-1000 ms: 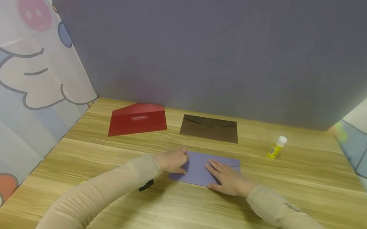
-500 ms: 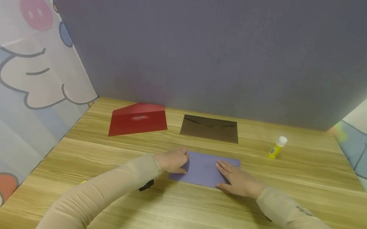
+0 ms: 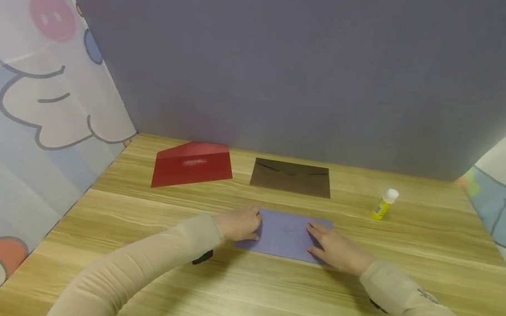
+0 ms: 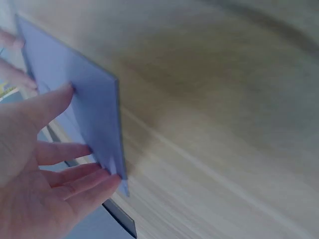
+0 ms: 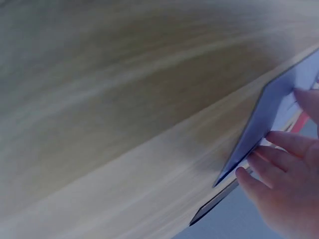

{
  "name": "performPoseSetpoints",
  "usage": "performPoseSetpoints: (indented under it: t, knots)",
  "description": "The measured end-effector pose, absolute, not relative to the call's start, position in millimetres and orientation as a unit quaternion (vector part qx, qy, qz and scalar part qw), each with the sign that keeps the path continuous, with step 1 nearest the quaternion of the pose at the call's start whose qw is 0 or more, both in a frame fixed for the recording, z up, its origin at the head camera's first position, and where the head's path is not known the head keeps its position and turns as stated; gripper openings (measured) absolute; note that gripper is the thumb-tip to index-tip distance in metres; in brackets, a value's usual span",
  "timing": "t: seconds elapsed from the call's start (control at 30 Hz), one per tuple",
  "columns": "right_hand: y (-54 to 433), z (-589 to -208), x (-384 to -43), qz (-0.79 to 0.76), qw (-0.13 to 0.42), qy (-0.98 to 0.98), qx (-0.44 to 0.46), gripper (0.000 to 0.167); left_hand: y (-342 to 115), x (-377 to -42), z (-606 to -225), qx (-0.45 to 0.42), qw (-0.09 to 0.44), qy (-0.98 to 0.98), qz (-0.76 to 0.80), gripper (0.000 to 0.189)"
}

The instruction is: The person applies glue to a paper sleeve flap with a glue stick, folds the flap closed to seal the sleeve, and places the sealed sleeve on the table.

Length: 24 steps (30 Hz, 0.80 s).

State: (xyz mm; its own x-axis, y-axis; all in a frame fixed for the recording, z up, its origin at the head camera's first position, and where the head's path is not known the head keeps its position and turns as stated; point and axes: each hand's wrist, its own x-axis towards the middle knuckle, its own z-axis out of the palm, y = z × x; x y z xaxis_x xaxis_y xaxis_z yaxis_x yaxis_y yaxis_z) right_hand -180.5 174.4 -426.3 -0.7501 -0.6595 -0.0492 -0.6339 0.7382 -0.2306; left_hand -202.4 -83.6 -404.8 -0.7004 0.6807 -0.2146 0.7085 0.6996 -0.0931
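Note:
A purple envelope (image 3: 287, 236) lies flat on the wooden table, its flap folded down with the tip near the middle. My left hand (image 3: 239, 223) presses on its left end, thumb and fingertips spread over the paper in the left wrist view. On the right end rests my right hand (image 3: 340, 251), fingers extended. The right wrist view shows its fingertips (image 5: 269, 137) touching the envelope near the far edge.
Behind, a red envelope (image 3: 192, 168) sits at the left with its flap raised, beside a dark brown envelope (image 3: 291, 179). A yellow glue stick (image 3: 384, 205) with a white cap stands at the right. A grey panel (image 3: 310, 66) closes off the back.
My right hand has slid rightward over the purple envelope to its right end, uncovering the flap tip. The left hand has stayed in place.

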Motion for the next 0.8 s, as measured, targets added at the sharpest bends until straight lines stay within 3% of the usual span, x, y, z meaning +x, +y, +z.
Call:
performPoseSetpoints:
  t: [0.2, 0.4, 0.53, 0.8]
  knots:
    - [176, -421, -184, -0.093, -0.004, 0.945, -0.315, 0.036, -81, -196, -409, 0.371, 0.041, 0.921, -0.109, 0.045]
    - [180, -415, -183, -0.165, -0.016, 0.955, -0.245, 0.032, -80, -188, -404, 0.342, -0.007, 0.938, -0.049, 0.019]
    - [185, -408, -178, -0.286, 0.023, 0.938, -0.193, 0.037, -83, -189, -399, 0.279, 0.005, 0.956, 0.096, 0.016]
    - [198, -395, -171, -0.507, 0.189, 0.838, -0.072, 0.046, -97, -191, -384, 0.061, 0.127, 0.906, 0.398, 0.03]
